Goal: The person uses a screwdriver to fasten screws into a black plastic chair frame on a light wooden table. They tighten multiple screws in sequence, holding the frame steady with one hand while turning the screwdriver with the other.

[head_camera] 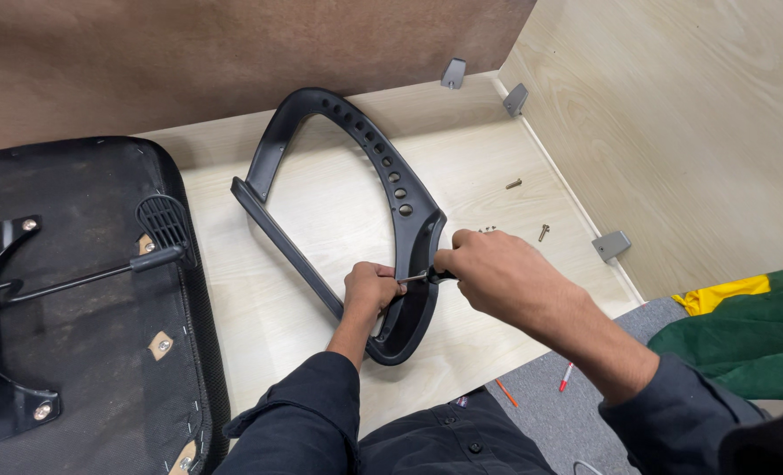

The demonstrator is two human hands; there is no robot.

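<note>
1. The armrest [356, 189], a black plastic loop with a row of holes, lay flat on the pale wooden board [462, 149], just beside the upturned seat [75, 308].
2. The left hand [371, 290] was closed around the armrest's lower end.
3. The right hand [497, 273] was clenched on a screwdriver [427, 276], tip at the armrest.
4. Loose screws [543, 231] lay near the right hand.
</note>
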